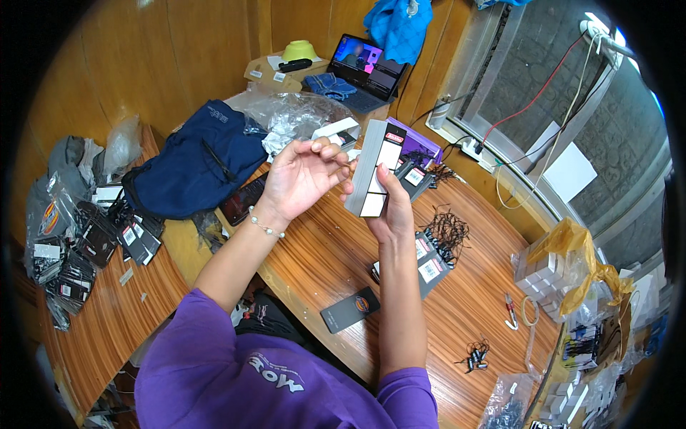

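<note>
Above the wooden table [314, 261], my right hand [391, 213] grips a thick stack of hang tags [370, 168]. The pale grey edges of the stack face left. Its top tag has white panels, black bands and a small red label. Close to the left side of the stack is my left hand [304, 177], palm showing, fingers loosely bent and apart, with nothing visible in it. A beaded bracelet circles that wrist. Below my forearms lies a single dark tag [350, 309]. Partly hidden behind my right forearm are more tags [431, 268] with white stickers and a bundle of black strings [448, 236].
A navy backpack [196, 161] and clear plastic wrap [293, 107] lie at the back left. An open laptop [364, 68] stands behind. Tags in bundles [136, 236] fill the left table. Right: a small cutter [510, 311], tape roll [530, 311], black strings [475, 355], bagged white boxes [547, 272].
</note>
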A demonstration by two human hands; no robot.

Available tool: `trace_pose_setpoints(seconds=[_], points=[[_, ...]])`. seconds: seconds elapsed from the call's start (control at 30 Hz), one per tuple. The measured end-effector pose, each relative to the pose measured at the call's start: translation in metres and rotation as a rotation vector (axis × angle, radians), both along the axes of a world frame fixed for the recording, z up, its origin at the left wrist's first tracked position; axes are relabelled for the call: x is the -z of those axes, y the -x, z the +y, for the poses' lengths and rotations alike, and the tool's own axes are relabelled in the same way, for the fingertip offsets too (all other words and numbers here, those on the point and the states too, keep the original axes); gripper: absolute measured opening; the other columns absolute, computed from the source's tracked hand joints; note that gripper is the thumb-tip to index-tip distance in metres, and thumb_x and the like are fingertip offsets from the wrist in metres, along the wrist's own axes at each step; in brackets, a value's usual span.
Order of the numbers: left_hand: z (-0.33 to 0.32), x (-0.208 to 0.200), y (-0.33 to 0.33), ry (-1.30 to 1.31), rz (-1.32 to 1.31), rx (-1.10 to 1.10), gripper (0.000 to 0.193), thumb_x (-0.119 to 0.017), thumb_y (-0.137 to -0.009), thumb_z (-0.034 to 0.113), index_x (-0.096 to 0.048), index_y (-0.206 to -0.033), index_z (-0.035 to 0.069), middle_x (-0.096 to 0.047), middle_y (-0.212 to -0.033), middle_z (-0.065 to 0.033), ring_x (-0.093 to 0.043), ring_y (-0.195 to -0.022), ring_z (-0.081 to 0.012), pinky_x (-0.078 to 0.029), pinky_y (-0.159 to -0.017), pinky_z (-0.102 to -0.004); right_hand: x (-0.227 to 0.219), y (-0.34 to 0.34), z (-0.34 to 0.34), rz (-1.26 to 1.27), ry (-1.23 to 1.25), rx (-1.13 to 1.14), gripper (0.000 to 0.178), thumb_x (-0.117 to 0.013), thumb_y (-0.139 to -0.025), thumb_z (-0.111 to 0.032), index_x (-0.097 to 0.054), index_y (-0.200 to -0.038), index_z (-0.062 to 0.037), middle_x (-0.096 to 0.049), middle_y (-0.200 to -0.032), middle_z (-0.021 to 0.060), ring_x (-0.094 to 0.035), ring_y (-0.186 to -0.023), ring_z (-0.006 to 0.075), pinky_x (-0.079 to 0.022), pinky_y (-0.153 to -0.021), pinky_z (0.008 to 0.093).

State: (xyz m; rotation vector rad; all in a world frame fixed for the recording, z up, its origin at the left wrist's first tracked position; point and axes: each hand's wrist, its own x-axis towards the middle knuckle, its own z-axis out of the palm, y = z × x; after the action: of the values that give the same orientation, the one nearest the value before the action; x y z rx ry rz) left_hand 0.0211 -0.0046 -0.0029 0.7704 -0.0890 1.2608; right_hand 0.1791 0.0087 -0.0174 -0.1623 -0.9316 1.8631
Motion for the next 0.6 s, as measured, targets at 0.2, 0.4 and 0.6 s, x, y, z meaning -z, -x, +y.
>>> trace_pose_setpoints(seconds=[0.2,0.4,0.6], points=[[0.006,0.014,0.011,0.066,0.453,-0.260,0.028,-0.049,-0.087,0.013,-0.054,-0.111,0.000,-0.057,-0.075,-0.0011,-0.052,-0.065,-0.0072,-0.047,-0.061,-0.0241,-0.007,-0.009,-0.003,-0.114,-0.078,-0.038,0.041,-0.058,-0.082,-0.025,-0.048,-0.107,0.0062,-0.060,-0.093,0.0155,-0.063,-0.068,0.0230,-0.055,-0.060,0.0325],[0.004,0.009,0.030,-0.029,0.680,-0.654,0.033,-0.063,-0.081,0.011,-0.054,-0.111,0.000,-0.063,-0.096,-0.0099,-0.060,-0.068,-0.0066,-0.051,-0.062,-0.0177,-0.002,-0.026,0.005,-0.169,-0.071,-0.115,0.049,-0.063,-0.076,-0.024,-0.044,-0.110,0.0066,-0.059,-0.094,0.0170,-0.064,-0.068,0.0267,-0.055,-0.057,0.0330],[-0.008,-0.010,0.024,-0.266,0.711,-0.590,0.050,-0.074,-0.068,0.016,-0.052,-0.110,0.000,-0.053,-0.117,-0.0163,-0.052,-0.107,-0.0230,-0.041,-0.094,-0.0341,0.019,-0.006,0.010,-0.058,-0.014,-0.472,0.046,-0.064,-0.075,-0.023,-0.046,-0.107,0.0048,-0.059,-0.084,0.0179,-0.063,-0.063,0.0285,-0.054,-0.053,0.0345]])
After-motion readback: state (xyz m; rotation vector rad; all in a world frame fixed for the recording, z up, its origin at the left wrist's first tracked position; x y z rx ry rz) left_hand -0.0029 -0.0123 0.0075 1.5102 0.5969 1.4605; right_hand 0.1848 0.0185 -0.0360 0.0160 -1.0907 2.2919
